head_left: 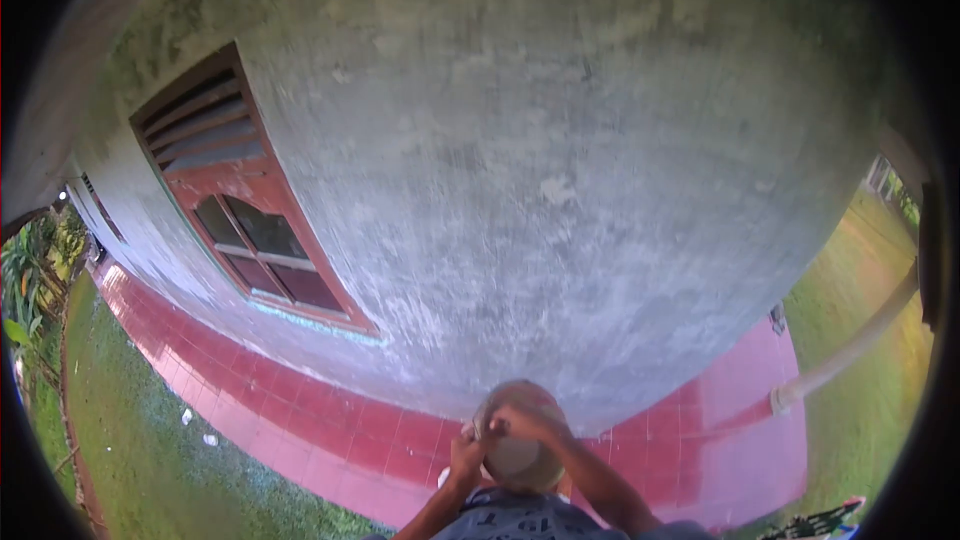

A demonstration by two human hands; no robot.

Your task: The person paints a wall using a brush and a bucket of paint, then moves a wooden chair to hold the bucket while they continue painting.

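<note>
A round, pale container with a brownish upper part is at the bottom centre, close in front of my body. My left hand is closed at its left edge, with the fingers bent. Over its upper part reaches my right hand, fingers curled near my left hand. Whatever the fingers hold is too small and blurred to name. The container's inside cannot be made out.
A stained grey wall rises ahead, with a red-framed window on the left. Red tiles run along its foot. A pale pole stands at right. Grass lies at left.
</note>
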